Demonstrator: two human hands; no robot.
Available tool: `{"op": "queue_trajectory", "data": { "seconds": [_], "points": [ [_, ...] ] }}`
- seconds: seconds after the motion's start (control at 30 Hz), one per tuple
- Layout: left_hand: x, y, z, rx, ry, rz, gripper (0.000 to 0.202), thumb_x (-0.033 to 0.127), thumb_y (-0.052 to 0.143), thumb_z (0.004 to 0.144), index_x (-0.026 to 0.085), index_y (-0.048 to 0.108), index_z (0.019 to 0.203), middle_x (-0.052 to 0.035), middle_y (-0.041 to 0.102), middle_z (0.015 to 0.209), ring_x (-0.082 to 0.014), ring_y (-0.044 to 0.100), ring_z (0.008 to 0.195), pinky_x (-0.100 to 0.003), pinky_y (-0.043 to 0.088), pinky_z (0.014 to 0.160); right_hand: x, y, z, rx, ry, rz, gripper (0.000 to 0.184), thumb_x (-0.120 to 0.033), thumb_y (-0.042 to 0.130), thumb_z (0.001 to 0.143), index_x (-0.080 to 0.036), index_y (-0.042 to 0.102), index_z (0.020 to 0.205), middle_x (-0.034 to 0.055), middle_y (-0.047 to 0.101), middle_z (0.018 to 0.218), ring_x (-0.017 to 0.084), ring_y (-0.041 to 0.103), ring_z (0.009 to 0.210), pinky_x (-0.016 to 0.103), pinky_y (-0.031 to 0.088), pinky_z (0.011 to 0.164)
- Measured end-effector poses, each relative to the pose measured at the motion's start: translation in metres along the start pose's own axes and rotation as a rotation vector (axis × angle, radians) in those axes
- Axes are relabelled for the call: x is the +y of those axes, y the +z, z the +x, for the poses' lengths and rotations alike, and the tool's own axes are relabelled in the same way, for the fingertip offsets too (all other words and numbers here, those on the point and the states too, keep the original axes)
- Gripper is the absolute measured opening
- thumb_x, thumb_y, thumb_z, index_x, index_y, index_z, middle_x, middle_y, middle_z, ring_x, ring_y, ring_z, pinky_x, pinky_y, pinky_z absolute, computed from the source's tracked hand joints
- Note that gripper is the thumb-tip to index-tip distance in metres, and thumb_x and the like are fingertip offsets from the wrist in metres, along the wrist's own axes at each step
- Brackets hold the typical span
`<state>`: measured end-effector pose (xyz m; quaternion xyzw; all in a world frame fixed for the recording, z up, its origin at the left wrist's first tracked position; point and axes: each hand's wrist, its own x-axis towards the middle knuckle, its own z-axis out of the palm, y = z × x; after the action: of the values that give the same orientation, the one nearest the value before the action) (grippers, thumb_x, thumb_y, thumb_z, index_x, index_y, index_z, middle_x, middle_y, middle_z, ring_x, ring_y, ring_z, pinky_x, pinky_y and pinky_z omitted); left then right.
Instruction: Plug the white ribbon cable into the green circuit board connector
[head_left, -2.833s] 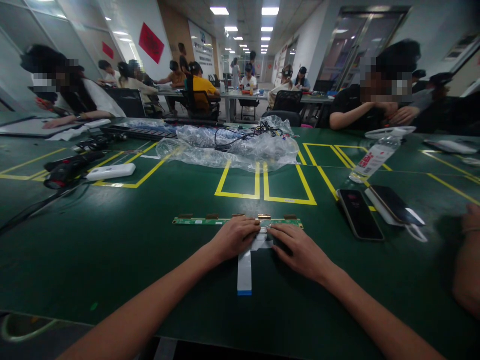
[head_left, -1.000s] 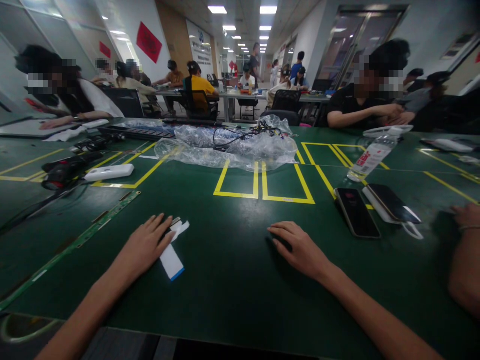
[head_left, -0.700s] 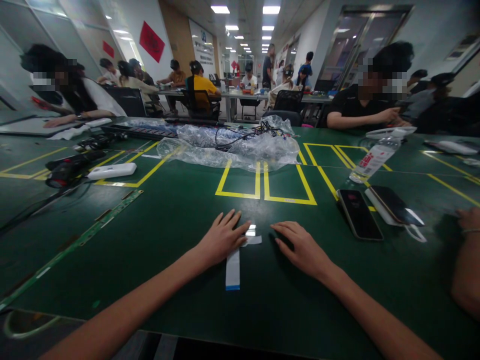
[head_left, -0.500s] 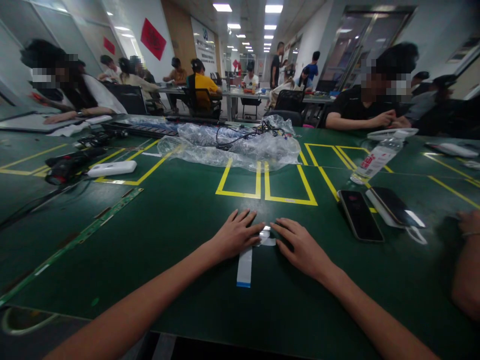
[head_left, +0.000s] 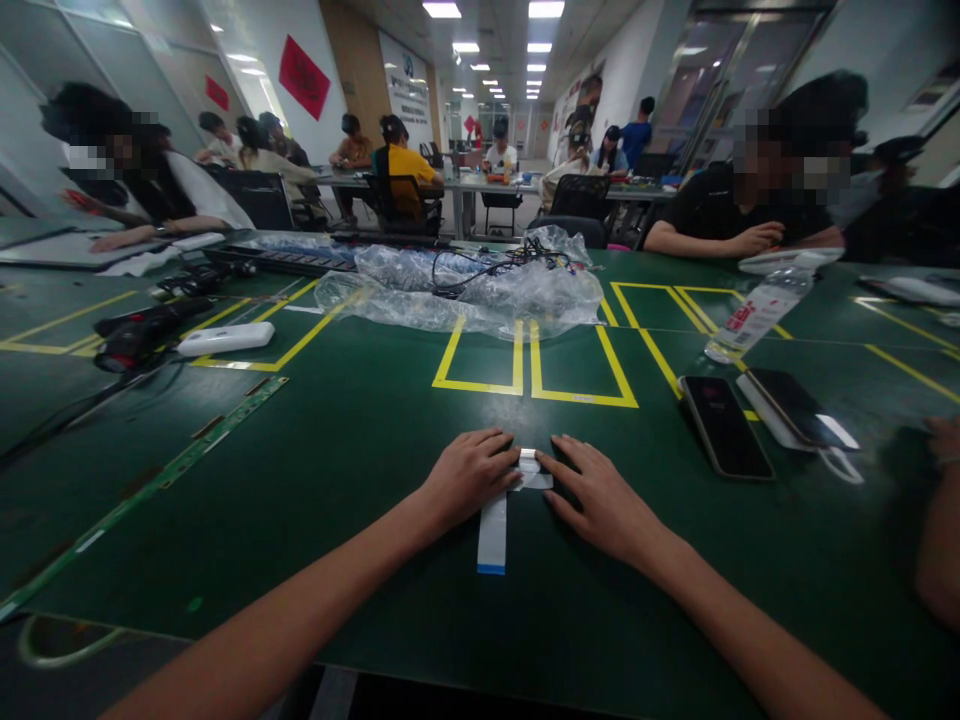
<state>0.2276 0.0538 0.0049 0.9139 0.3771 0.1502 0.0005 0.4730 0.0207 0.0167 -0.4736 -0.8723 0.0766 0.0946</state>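
A white flat ribbon cable with a blue end lies on the green table, folded near its upper part. My left hand rests over the cable's fold, palm down, its fingers stretched out and hiding part of the strip. On the other side, my right hand lies palm down with spread fingers, the index fingertip at the right edge of the folded section. Neither hand grasps anything.
Left of me lies a long green circuit board strip. Clear plastic wrap with black wires sits farther back. Two phones and a tilted plastic bottle are on the right. A co-worker's arm shows at the right edge.
My left fingers have drawn slightly closer together, and my right index finger has shifted left onto the fold's edge. The ribbon cable has barely moved.
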Motion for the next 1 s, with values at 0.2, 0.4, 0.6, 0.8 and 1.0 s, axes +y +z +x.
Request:
{"op": "queue_trajectory", "data": {
  "seconds": [0.2, 0.4, 0.6, 0.8, 1.0],
  "points": [
    [0.006, -0.003, 0.002, -0.021, -0.031, 0.006, 0.039, 0.039, 0.043, 0.1, 0.021, 0.058, 0.132, -0.0108, 0.06, 0.138, -0.0285, 0.053, 0.131, -0.048, 0.049, 0.103, -0.001, -0.003, -0.001, -0.004, 0.0, -0.004, 0.052, -0.041, 0.051, 0.096, -0.026, 0.047, 0.146, 0.0151, 0.038, 0.156, 0.033, 0.033, 0.144, 0.057, 0.029, 0.115],
    [-0.005, -0.017, -0.007, -0.116, -0.135, 0.014, 0.054, 0.05, 0.037, 0.1, 0.02, 0.049, 0.143, -0.0132, 0.05, 0.148, -0.0293, 0.046, 0.137, -0.049, 0.043, 0.109, 0.005, -0.006, -0.003, -0.024, -0.001, 0.008, 0.053, -0.042, 0.05, 0.097, -0.027, 0.046, 0.147, 0.0136, 0.036, 0.157, 0.033, 0.031, 0.145, 0.057, 0.027, 0.116],
    [-0.063, -0.03, -0.055, -0.167, -0.442, 0.165, 0.06, 0.052, 0.032, 0.099, 0.019, 0.044, 0.147, -0.0135, 0.043, 0.154, -0.031, 0.039, 0.142, -0.051, 0.038, 0.112, 0.009, -0.01, -0.006, -0.049, 0.034, 0.064, 0.055, -0.046, 0.049, 0.097, -0.03, 0.042, 0.149, 0.009, 0.032, 0.16, 0.033, 0.027, 0.146, 0.057, 0.025, 0.117],
    [-0.141, -0.059, -0.154, -0.145, -0.908, 0.334, 0.071, 0.055, 0.025, 0.096, 0.005, 0.045, 0.143, -0.0252, 0.041, 0.151, -0.0421, 0.04, 0.138, -0.062, 0.039, 0.106, 0.008, -0.009, -0.006, -0.073, 0.047, 0.071, 0.057, -0.047, 0.05, 0.097, -0.03, 0.04, 0.15, 0.009, 0.029, 0.161, 0.033, 0.026, 0.147, 0.057, 0.024, 0.117],
    [-0.164, -0.077, -0.225, -0.038, -1.025, 0.341, 0.061, 0.062, 0.027, 0.092, 0.012, 0.058, 0.107, -0.0234, 0.064, 0.119, -0.0494, 0.056, 0.119, -0.064, 0.048, 0.087, 0.007, -0.006, -0.005, -0.052, 0.047, 0.046, 0.062, -0.047, 0.049, 0.097, -0.024, 0.037, 0.152, 0.0116, 0.035, 0.158, 0.032, 0.029, 0.146, 0.055, 0.027, 0.117]
  ]
}}
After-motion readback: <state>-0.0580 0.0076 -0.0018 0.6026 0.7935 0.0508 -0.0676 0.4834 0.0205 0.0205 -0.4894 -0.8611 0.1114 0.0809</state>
